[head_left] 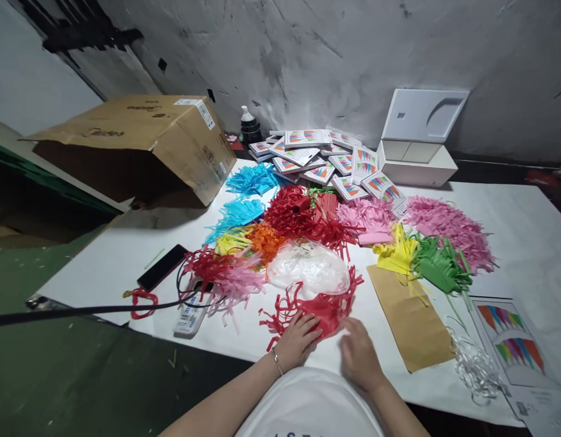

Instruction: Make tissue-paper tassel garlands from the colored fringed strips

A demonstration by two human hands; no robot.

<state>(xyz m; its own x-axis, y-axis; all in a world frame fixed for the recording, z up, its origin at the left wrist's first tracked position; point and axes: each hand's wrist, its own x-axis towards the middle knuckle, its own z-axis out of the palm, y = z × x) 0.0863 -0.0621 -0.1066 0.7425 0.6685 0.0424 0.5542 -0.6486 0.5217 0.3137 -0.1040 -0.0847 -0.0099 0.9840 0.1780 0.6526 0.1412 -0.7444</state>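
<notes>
Red fringed tissue paper (328, 312) lies on the table right in front of me, its cut strips spreading out to both sides. My left hand (301, 337) rests flat on its near left part, fingers stretched out. At the paper's right edge is my right hand (358, 352), slightly blurred, with curled fingers that seem to pinch the edge. Just beyond, a clear plastic bag (307, 267) touches the red paper. Red and pink fringed bundles (225, 273) lie to the left of the bag. A brown paper sheet (410, 321) lies right of my right hand.
Fringed bundles in blue (239, 215), red (292, 212), pink (448, 230) and green (439, 264) cover the middle. Behind them are piled printed packs (307, 155), a white box (416, 164) and a cardboard box (184, 145). A phone (162, 267), black cable (102, 311) and white string (475, 367) lie about.
</notes>
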